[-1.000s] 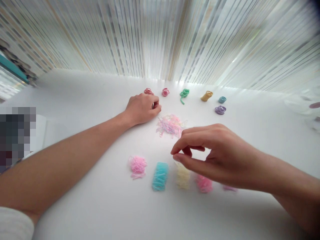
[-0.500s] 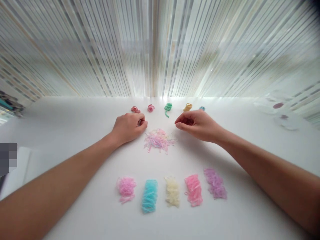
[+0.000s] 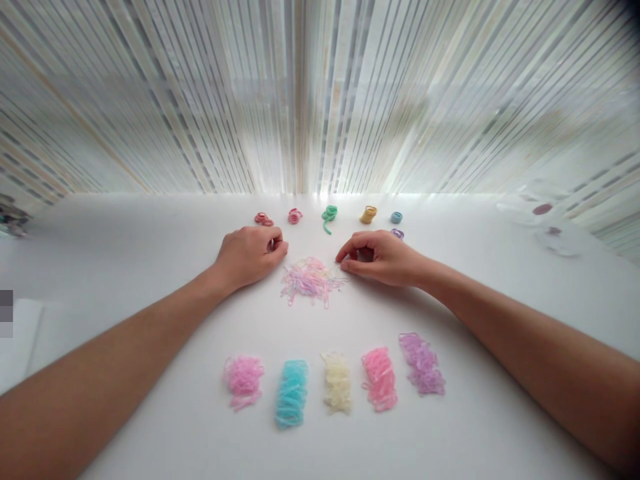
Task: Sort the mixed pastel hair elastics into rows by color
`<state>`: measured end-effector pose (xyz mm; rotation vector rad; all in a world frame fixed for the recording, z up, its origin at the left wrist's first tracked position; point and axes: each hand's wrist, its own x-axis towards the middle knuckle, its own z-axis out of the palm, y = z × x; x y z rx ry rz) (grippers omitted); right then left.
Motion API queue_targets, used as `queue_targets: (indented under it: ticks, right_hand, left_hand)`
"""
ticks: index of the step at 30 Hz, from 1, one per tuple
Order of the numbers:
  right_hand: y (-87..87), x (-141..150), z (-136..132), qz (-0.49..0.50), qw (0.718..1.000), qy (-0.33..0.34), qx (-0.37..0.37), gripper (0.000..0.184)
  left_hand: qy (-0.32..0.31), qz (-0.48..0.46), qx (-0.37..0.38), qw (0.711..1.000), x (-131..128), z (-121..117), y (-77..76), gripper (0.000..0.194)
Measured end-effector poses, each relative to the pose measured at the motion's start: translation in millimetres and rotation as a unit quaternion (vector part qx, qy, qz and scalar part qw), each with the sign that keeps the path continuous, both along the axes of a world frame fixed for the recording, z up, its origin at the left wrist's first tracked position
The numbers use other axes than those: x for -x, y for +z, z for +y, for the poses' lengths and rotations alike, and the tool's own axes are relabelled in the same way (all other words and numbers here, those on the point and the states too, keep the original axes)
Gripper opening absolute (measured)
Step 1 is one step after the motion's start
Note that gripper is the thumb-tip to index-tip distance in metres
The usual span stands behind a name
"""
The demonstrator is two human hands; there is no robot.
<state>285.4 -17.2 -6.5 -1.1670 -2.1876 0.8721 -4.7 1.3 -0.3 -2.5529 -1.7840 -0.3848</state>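
Note:
A loose pile of small pale pink, lilac and cream rubber bands [image 3: 310, 279] lies on the white table. Resting at the pile's upper left, my left hand [image 3: 251, 253] has its fingers curled and thumb against the index finger; anything inside is hidden. My right hand [image 3: 383, 258] is at the pile's right edge, thumb and index finger slightly apart, their tips by the outermost bands. Nearer me is a row of sorted bands: a pink heap [image 3: 244, 380], a turquoise bundle [image 3: 291, 393], a cream bundle [image 3: 337, 383], a coral-pink bundle [image 3: 380, 379] and a purple bundle [image 3: 423, 365].
Along the back lie coils: red [image 3: 263, 219], pink [image 3: 295, 216], green [image 3: 329, 214], yellow [image 3: 369, 214], blue [image 3: 397, 217] and purple [image 3: 397, 233]. Clear round items [image 3: 557, 240] sit at the right. A striped curtain [image 3: 300, 100] hangs behind the table.
My right hand has moved down and inward to the pile's right edge, its fingertips parting slightly. The purple coil behind it now shows. My left hand stays by the pile; the view has shifted slightly.

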Motion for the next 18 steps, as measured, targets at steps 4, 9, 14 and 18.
queue_targets:
  ticks: [4, 9, 14, 18]
  right_hand:
    - [-0.7, 0.5, 0.7, -0.012, 1.000, 0.006, -0.010, 0.021]
    - [0.6, 1.3, 0.5, -0.024, 1.000, 0.008, -0.008, 0.020]
    - [0.1, -2.6, 2.4, -0.022, 0.999, 0.005, 0.032, 0.027]
    - [4.4, -7.4, 4.5, -0.006, 0.997, -0.009, 0.079, 0.030]
  left_hand:
    - [-0.001, 0.002, 0.000, 1.000, -0.1, 0.1, -0.7, 0.031]
    - [0.008, 0.004, 0.002, 1.000, -0.5, 0.7, -1.8, 0.031]
    - [0.011, 0.001, 0.007, 1.000, -0.9, 0.6, -1.1, 0.030]
    - [0.010, 0.001, 0.005, 1.000, -1.4, 0.6, -0.6, 0.029]
